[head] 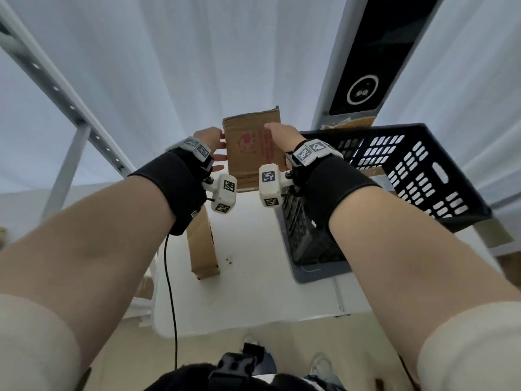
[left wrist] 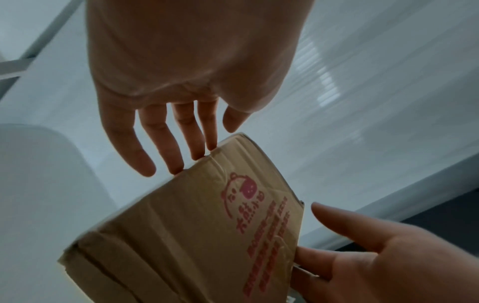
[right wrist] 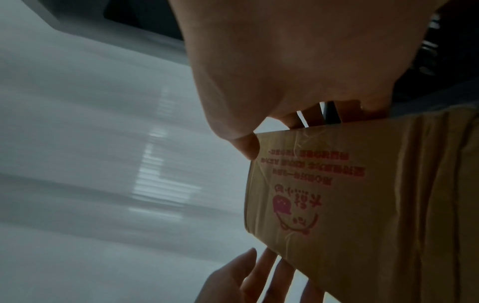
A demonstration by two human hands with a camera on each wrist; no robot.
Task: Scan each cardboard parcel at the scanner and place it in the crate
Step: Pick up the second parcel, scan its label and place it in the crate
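Observation:
I hold a cardboard parcel [head: 248, 148] with red print upright in the air, left of the scanner [head: 363, 91], a black panel with a white ring. My right hand [head: 279, 136] grips its right edge: in the right wrist view the thumb [right wrist: 246, 145] lies on the printed face of the parcel [right wrist: 362, 205] and the fingers go behind it. My left hand [head: 214, 145] is flat, its straight fingertips [left wrist: 176, 164] touching the left edge of the parcel [left wrist: 181, 235]. The black crate [head: 423, 165] stands at the right. A second parcel [head: 203, 249] lies on the white table [head: 253, 292].
A grey pad [head: 318, 269] with a dark meshed object [head: 307, 235] on it sits below the crate. A grey metal frame [head: 70, 108] rises at the left. White curtains hang behind. A black cable [head: 169, 277] trails from my left wrist.

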